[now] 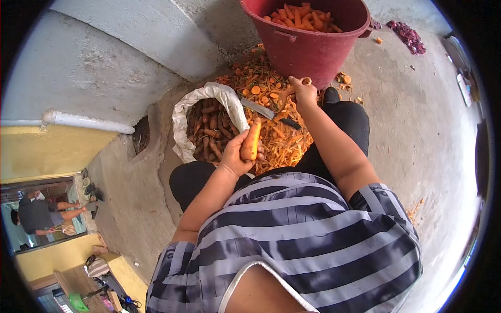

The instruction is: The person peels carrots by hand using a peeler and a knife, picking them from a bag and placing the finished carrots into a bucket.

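Note:
A partly peeled carrot point(251, 142), bright orange along one strip and brown elsewhere, is held upright in my left hand point(237, 153). Farther forward and to the right, my right hand point(303, 91) is closed round the handle of a knife point(257, 108), whose wide blade points left above the peelings. Beside my left hand stands a white sack point(181, 125) with its rim rolled down, full of unpeeled carrots point(210, 128). Orange peelings point(282, 141) and cut ends lie heaped on the floor between my knees and the bucket.
A large red bucket point(308, 55) holding peeled carrots point(300, 16) stands ahead, near the wall. Dark red scraps point(406, 36) lie on the floor at the upper right. Through a doorway at the far left, another person point(39, 215) is visible. A white pipe point(88, 121) runs along the left wall.

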`<action>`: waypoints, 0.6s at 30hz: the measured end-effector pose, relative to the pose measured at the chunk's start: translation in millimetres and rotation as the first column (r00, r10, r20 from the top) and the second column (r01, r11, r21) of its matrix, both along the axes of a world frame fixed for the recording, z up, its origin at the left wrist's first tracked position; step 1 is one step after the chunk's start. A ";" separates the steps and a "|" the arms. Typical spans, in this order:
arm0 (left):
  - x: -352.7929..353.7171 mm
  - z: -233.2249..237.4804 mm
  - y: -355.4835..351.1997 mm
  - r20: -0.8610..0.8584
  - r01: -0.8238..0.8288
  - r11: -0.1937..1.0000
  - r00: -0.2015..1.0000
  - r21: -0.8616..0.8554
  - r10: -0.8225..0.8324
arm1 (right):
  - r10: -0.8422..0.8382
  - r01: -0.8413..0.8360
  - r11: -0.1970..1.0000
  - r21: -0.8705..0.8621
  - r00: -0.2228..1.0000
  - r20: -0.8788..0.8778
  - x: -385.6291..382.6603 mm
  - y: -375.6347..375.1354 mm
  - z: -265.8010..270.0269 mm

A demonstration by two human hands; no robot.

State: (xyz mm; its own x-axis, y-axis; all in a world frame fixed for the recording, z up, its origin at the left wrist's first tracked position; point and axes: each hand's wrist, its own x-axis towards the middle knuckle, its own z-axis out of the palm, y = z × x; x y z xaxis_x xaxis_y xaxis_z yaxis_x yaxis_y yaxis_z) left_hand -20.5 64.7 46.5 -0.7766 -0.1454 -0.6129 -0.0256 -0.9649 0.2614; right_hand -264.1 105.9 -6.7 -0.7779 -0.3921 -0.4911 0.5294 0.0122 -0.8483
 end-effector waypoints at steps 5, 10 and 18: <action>-1.4 -13.8 -6.1 0.037 -0.088 0.996 0.996 0.016 0.087 | 0.360 -0.334 0.873 -0.356 0.933 0.006 70.2 8.1 51.6; -3.6 -12.1 -1.6 0.029 -0.044 0.994 0.998 -0.100 0.047 | 0.566 -0.525 0.764 -0.375 0.825 -0.003 88.4 8.2 52.7; 2.0 -4.8 0.8 -0.049 0.033 0.996 0.998 0.083 -0.029 | 0.082 -0.081 0.993 -0.091 0.997 0.006 5.4 -0.1 -5.5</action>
State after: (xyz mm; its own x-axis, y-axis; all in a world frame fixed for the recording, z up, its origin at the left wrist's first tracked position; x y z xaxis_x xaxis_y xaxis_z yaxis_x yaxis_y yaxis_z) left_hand -18.5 65.5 41.6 -0.8086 -0.0710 -0.5840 -0.0451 -0.9823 0.1818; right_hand -258.8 105.9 -12.2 -0.7370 -0.4971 -0.4580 0.5380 -0.0213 -0.8427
